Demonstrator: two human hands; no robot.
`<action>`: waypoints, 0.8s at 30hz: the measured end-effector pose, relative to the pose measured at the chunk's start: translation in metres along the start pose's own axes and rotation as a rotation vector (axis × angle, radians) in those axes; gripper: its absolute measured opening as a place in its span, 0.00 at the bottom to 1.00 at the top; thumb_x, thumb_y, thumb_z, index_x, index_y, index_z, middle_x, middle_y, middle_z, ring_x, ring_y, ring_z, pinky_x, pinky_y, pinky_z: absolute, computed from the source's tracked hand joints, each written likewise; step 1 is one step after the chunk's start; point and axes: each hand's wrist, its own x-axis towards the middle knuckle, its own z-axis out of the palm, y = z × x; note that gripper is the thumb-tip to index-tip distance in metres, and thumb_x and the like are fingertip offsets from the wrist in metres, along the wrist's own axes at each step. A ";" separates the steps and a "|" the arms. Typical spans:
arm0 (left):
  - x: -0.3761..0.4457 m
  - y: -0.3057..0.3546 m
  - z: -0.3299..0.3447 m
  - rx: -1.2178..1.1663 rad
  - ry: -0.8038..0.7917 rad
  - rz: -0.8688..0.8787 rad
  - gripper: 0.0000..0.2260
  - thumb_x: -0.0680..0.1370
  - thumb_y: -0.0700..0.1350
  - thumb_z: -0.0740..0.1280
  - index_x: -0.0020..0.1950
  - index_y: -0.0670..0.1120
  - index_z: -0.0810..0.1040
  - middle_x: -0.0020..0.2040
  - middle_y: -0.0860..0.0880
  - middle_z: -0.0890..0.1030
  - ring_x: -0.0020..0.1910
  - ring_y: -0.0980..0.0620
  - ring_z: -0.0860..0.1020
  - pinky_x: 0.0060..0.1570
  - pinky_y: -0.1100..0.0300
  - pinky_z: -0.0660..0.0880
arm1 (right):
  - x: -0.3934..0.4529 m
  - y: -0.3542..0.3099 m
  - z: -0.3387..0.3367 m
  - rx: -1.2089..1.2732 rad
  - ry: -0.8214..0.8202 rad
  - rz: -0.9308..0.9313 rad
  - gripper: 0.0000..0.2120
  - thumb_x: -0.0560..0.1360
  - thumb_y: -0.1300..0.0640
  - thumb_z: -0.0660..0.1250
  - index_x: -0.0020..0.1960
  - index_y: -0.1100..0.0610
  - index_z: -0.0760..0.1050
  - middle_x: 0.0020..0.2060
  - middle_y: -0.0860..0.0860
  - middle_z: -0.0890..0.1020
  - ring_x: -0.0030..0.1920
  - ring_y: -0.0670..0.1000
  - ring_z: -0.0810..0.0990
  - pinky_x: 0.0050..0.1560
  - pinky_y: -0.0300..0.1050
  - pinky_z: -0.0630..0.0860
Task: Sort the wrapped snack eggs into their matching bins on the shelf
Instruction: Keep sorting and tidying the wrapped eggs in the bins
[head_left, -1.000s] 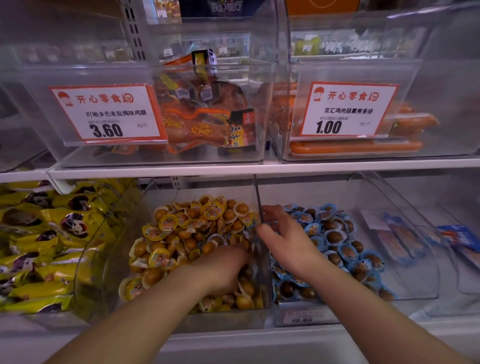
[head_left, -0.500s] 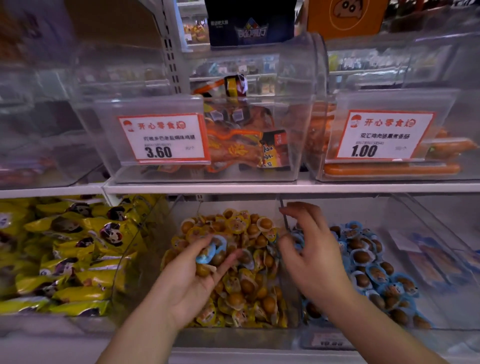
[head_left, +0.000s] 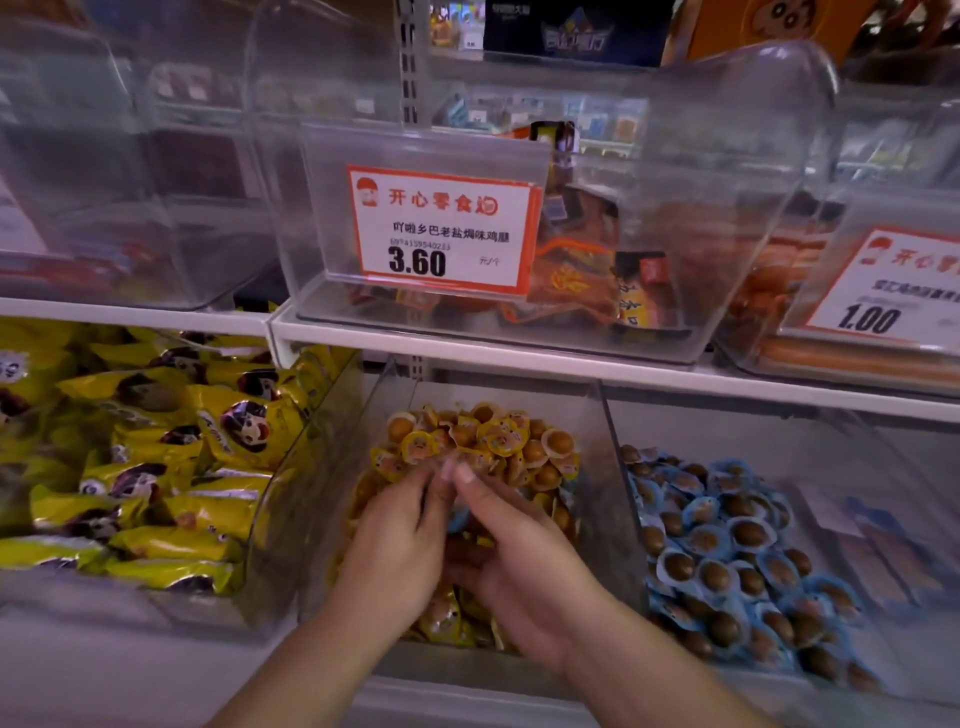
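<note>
Both forearms reach in from the bottom edge and meet over the middle clear bin on the lower shelf, the one heaped with yellow-wrapped eggs. The left hand shows its back to the camera, fingers angled up and to the right, their tips bunched close together. The right hand lies just beside it, tilted toward it, with its thumb and forefinger stretched up so that their tips nearly touch the left fingertips. Between the two hands a scrap of blue wrapper shows — a blue-wrapped egg seems to be caught there, but motion blur hides which grip actually pinches it, or whether both do. Neither hand is spread flat; the fingers of both are gathered inward around that small gap.

To the right, past the clear divider wall, the neighbouring bin holds the blue-wrapped eggs, dark brown under their film, well apart from the hands. On the left lie yellow snack packets in another bin. On the shelf above stands a clear bin of orange-brown packs with a price tag reading 3.60 — and at the far right a second tag reads 1.00.
</note>
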 end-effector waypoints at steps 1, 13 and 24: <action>0.001 -0.003 -0.003 0.036 -0.008 -0.002 0.24 0.77 0.62 0.53 0.63 0.53 0.79 0.56 0.60 0.82 0.58 0.63 0.78 0.58 0.65 0.74 | 0.001 0.002 0.001 0.023 -0.006 0.012 0.19 0.75 0.52 0.70 0.63 0.59 0.80 0.57 0.59 0.84 0.57 0.58 0.83 0.56 0.55 0.81; -0.011 -0.001 -0.017 0.118 -0.360 0.079 0.34 0.79 0.48 0.68 0.74 0.73 0.53 0.73 0.71 0.62 0.70 0.74 0.61 0.64 0.79 0.58 | 0.009 0.008 -0.014 0.033 0.188 0.034 0.16 0.73 0.66 0.71 0.61 0.65 0.77 0.56 0.64 0.83 0.55 0.59 0.82 0.50 0.50 0.78; -0.005 -0.010 -0.012 0.340 -0.165 0.284 0.16 0.77 0.48 0.68 0.65 0.59 0.77 0.64 0.66 0.74 0.64 0.68 0.70 0.65 0.66 0.67 | -0.035 -0.059 -0.042 -0.339 0.158 -0.373 0.04 0.77 0.54 0.71 0.50 0.52 0.83 0.26 0.52 0.72 0.23 0.49 0.67 0.21 0.37 0.60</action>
